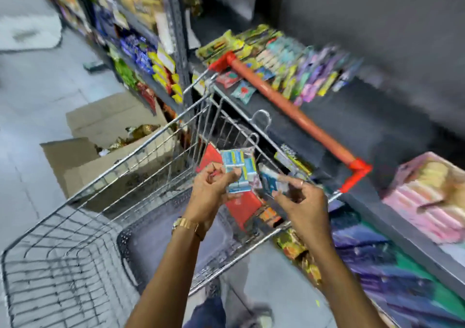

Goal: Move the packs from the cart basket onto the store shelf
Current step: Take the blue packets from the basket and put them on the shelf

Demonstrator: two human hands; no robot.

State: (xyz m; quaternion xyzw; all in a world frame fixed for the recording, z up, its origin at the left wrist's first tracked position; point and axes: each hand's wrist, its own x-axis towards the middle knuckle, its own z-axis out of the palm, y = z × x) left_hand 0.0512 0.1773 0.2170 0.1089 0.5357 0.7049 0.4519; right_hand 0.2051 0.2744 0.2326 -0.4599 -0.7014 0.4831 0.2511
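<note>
Head view, blurred by motion: a dark store shelf (pixel 334 116) runs along the right side, its board carrying a row of colourful packets (pixel 297 68) stood side by side near the back edge. Further along the aisle on the left, more shelves (pixel 141 50) hold blue, yellow and green bags. A wire cart basket (pixel 83 229) fills the lower left and centre, its red handle bar (pixel 289 106) lying just in front of the shelf edge. An open cardboard box (pixel 100 146) sits on the grey floor (pixel 37 106) beyond the cart's far side, with gold-wrapped goods inside it. At the near end of the basket, red packs (pixel 242 209) lie on its bottom, below the two hands. The left hand (pixel 214 191), with a gold watch (pixel 185 224) on its wrist, is closed with thumb and fingers on a blue-and-white pack (pixel 237 171), held up above the basket. The right hand (pixel 299 201), a ring on one finger, pinches a darker blue pack (pixel 270 181) just beside the first one; the two packs nearly touch, though the blur hides whether they do. Both held packs are over the cart, short of the shelf.
</note>
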